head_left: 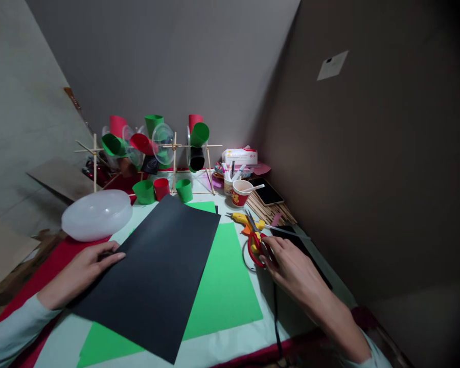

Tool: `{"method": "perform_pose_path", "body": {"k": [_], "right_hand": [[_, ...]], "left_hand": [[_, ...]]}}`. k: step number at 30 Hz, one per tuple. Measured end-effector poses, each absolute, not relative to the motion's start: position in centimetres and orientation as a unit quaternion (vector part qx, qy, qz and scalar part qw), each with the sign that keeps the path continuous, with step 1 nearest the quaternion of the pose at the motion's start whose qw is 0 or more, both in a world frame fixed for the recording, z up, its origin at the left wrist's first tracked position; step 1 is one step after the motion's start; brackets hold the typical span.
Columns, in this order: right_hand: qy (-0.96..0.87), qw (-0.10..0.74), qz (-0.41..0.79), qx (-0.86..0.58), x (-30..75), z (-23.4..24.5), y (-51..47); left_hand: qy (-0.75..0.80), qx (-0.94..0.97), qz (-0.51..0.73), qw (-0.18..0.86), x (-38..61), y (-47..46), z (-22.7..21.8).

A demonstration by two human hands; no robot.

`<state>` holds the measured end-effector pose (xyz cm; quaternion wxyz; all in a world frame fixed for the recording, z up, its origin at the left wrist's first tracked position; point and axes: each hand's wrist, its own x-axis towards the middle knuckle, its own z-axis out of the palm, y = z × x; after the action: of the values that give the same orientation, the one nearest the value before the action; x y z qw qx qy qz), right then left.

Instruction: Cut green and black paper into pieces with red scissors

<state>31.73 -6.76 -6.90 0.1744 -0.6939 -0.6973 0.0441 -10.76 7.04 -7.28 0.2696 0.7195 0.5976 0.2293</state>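
Observation:
A black paper sheet lies tilted over a green paper sheet on the pale tabletop. My left hand rests at the black sheet's left edge, fingers curled onto the corner. My right hand reaches to the red-handled scissors, fingers closed around the handles. The scissors lie beside a yellow glue gun, whose black cord runs toward me.
A clear plastic dome sits at the left. Stick frames with red and green paper cups stand at the back. A paper cup, a phone, wooden sticks and a tissue pack crowd the right. Walls close in.

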Motion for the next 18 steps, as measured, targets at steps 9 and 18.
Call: {"method": "perform_pose_path", "body": {"k": [9, 18], "right_hand": [[-0.681, 0.332, 0.186, -0.626, 28.7, -3.4, -4.1], [-0.561, 0.437, 0.431, -0.555, 23.3, -6.1, 1.5]], "left_hand": [[0.609, 0.685, 0.288, 0.276, -11.7, 6.5, -3.2], [0.580, 0.619, 0.359, 0.389, -9.5, 5.4, -4.8]]}}
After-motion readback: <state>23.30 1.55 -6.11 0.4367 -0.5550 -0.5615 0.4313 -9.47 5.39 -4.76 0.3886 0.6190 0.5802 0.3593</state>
